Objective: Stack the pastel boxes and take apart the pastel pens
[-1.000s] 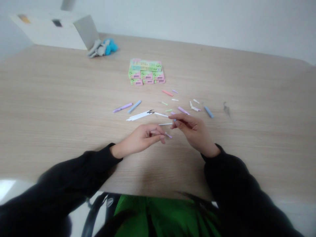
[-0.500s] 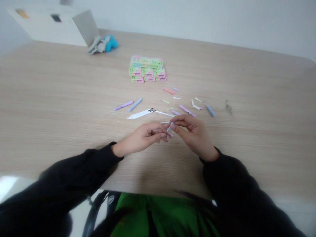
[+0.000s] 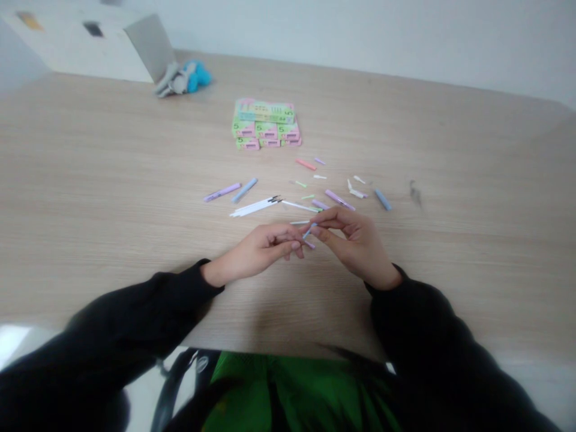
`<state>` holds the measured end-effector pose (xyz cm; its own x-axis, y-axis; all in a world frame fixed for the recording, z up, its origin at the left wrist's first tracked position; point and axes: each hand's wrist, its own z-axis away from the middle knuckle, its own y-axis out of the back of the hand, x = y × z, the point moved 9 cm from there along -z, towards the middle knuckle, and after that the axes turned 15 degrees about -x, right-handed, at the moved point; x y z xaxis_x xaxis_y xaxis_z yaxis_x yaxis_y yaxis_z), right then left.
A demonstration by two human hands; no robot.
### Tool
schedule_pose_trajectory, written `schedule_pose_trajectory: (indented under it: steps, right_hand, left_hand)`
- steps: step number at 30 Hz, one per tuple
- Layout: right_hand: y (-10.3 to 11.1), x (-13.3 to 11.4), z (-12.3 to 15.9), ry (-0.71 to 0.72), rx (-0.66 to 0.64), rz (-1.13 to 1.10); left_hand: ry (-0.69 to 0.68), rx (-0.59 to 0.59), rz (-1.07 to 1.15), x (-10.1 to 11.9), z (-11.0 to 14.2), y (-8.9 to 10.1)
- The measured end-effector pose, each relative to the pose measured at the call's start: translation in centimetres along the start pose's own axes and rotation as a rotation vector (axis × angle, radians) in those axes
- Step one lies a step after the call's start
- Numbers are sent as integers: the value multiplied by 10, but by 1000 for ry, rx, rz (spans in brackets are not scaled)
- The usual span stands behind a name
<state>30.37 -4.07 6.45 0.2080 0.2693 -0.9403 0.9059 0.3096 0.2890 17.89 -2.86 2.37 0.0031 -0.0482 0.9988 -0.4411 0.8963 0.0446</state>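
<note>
I record the right hand [image 3: 350,241] pinching a slim blue piece [image 3: 308,231] between thumb and fingers, presumably for fine control, above the bench [image 3: 135,174]. The left hand [image 3: 266,249], closed narrowly, holds a small purple piece [image 3: 309,245] just beside it. White rods [image 3: 254,207] lie bunched, dark tips together, likely for order; they appear smooth, straight, plastic. Printed boxes [image 3: 266,130], seemingly card, are stacked behind.

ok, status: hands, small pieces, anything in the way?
Right hand pinching small blue piece. Left hand close by, purple piece at its fingertips. Possible clutter: loose white rods just beyond the hands.
</note>
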Motion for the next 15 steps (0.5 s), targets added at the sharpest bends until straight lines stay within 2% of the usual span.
schedule_pose_trajectory:
  steps: [8,11,15]
  right_hand:
    - [-7,-7,-1,24,-85,105]
    - [-9,-6,-1,40,-63,134]
    - [-12,1,1,43,-1,4]
  left_hand:
    - [11,33,-5,3,-1,4]
    - [0,67,45,3,0,10]
    - [20,119,92,-3,2,15]
